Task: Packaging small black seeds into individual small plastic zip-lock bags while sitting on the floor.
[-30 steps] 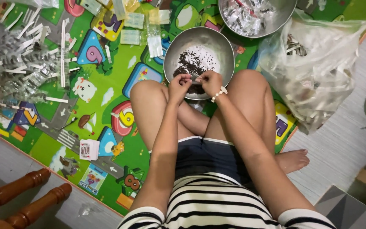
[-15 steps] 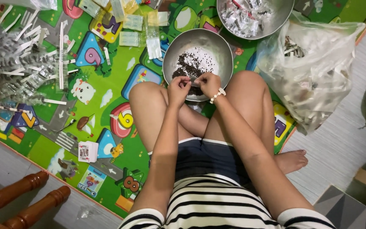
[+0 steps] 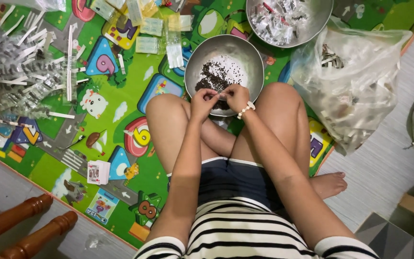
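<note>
I sit cross-legged on a colourful play mat [image 3: 116,103]. My left hand [image 3: 202,101] and my right hand [image 3: 235,97] meet above the near rim of a round metal bowl [image 3: 255,62]. Both pinch a small clear packet [image 3: 218,95] between the fingertips. Dark seed-like grains [image 3: 215,76] lie in the bowl on its left half. A white bead bracelet [image 3: 245,110] circles my right wrist.
A second metal bowl [image 3: 322,19] with small clear packets stands at the top. A large clear plastic bag [image 3: 355,91] of packets lies at the right. Loose packet strips [image 3: 20,72] spread over the mat's left. Wooden chair legs [image 3: 20,225] show at the lower left.
My hands have stayed over the bowl's near rim, with only small finger movements on the packet.
</note>
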